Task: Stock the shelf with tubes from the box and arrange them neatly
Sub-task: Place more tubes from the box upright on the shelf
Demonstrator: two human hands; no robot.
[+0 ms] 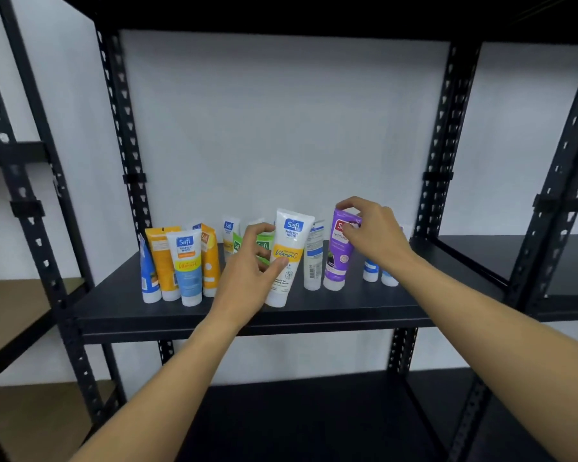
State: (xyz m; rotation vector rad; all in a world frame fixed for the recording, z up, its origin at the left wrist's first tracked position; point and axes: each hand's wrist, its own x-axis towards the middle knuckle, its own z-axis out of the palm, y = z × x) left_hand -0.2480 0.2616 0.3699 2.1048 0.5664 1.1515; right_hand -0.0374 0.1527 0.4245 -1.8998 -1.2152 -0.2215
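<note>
Black shelf [347, 308] carries upright tubes, caps down. Left hand [247, 275] grips white tube [289, 258], label "Safi Perfect White, Vitamin C", tilted, near front edge. Right hand [371, 231] pinches top of purple tube [339, 251], "Naturals" readable. Orange & blue Safi tubes [177, 265] clustered at left; white tube w/ barcode [313, 258] stands btwn the held two.
</note>
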